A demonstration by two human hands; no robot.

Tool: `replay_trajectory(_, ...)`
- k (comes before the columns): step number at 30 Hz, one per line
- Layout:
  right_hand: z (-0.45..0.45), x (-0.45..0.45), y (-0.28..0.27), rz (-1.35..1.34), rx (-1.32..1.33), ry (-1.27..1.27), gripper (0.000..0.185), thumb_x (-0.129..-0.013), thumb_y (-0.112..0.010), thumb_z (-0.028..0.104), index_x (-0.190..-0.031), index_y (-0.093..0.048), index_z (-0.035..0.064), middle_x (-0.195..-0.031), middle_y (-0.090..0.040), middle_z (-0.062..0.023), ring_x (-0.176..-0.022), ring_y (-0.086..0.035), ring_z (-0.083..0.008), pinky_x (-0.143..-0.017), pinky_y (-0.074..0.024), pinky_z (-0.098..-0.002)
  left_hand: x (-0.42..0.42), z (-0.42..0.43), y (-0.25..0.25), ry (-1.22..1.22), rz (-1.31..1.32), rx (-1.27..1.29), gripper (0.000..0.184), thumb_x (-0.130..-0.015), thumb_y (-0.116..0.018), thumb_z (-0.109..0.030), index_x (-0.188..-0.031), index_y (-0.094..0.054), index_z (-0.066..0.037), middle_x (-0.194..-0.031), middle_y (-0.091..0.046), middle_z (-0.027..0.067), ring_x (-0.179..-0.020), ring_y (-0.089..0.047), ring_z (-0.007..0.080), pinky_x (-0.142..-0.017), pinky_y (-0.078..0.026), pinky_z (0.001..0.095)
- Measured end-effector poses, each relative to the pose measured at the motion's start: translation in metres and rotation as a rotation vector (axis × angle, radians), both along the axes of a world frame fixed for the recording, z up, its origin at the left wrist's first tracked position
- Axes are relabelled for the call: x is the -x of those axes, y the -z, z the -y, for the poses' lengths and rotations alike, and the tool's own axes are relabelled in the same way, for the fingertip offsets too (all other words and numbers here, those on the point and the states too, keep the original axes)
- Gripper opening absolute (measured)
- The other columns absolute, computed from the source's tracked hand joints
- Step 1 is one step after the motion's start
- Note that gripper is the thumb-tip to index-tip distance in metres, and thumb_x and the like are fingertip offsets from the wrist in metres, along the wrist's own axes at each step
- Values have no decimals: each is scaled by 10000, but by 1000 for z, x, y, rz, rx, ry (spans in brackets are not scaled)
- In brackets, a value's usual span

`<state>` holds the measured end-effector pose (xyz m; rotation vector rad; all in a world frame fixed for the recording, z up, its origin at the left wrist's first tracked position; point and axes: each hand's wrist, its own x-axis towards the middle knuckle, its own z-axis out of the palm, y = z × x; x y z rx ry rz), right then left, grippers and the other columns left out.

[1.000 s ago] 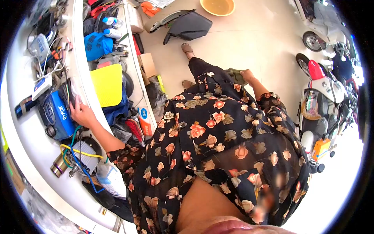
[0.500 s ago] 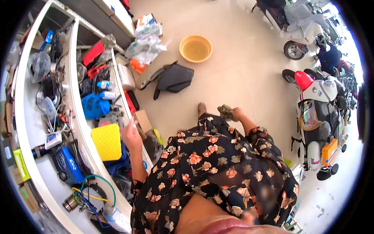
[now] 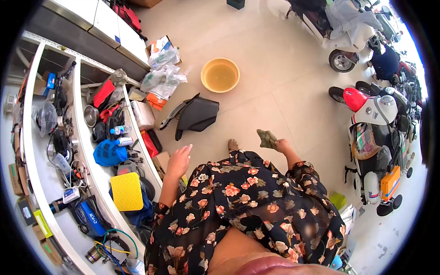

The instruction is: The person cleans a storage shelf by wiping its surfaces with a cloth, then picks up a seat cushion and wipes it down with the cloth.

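Note:
My left hand (image 3: 179, 161) is in the air beside the shelves, its fingers stretched out and nothing in it. The nearest things to it are a cardboard box on the low shelf and a dark grey plastic panel (image 3: 198, 114) lying on the floor. My right hand (image 3: 283, 146) is closed on one end of a crumpled green cloth (image 3: 267, 139), which hangs over the floor in front of my body. Farther forward on the floor stands a yellow basin (image 3: 220, 75) with murky liquid in it.
White shelves (image 3: 75, 137) on the left hold tools, bottles, a blue bag (image 3: 110, 153) and a yellow woven piece (image 3: 127, 191). Plastic bags (image 3: 165, 81) lie by the cabinets. Scooters, one with a red fender (image 3: 355, 98), stand on the right. A shoe (image 3: 233, 145) shows below me.
My left hand has left the shelf and moved right, over the floor's edge. My right hand still holds the green cloth. The view has shifted forward, showing more floor and the basin nearer.

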<state>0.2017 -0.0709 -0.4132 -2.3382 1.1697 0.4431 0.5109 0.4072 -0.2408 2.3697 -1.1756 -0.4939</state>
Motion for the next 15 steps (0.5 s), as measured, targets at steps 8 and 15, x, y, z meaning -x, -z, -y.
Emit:
replay_trajectory(8, 3, 59, 43, -492, 202, -670, 253, -859, -562, 243, -908, -757, 90, -963, -748, -135, -943, -715, -309, -835, -549, -442, -16, -22, 27, -9, -163, 24, 505, -901, -592, -97, -1403, -539, -91, -1277, -626, 218, -1141, -593, 417, -997, -473, 470)
replay_trajectory(15, -45, 60, -41, -260, 104, -462, 293, -889, -567, 295, -952, -714, 50, -1003, -713, -209, -896, -681, -391, -817, -543, -470, -71, -50, 47, -152, -428, -170, 494, -941, -561, -166, -1434, -525, -164, -1228, -634, 265, -1113, -611, 432, -974, -486, 479)
